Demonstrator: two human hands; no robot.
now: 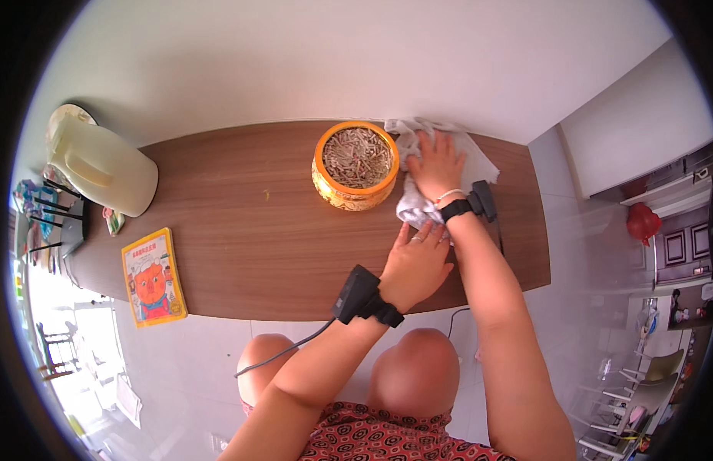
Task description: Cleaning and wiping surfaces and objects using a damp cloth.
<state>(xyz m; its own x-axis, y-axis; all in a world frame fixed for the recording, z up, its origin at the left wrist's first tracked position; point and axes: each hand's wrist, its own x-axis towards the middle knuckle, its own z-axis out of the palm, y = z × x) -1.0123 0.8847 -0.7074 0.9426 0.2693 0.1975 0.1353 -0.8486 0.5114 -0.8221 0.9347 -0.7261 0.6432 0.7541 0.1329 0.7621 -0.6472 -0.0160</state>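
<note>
Flat on a crumpled white cloth [476, 157], my right hand [437, 167] presses down with its fingers spread, near the back right of the brown wooden tabletop [247, 248]. My left hand [417, 265] is closer to me, palm down, its fingertips at the cloth's near end; the fingers are apart. Left of the cloth stands a gold patterned pot [356, 199] with an orange-gold rim, filled with many short, thin pieces whose material I cannot make out. Both wrists wear black strapped devices with cables.
On the left are a cream plastic jug [111, 167], a black router [74, 225] with several antennas, and a yellow-bordered picture book [155, 279] overhanging the front edge. A white wall [333, 57] borders the back. Chairs [650, 392] stand at far right.
</note>
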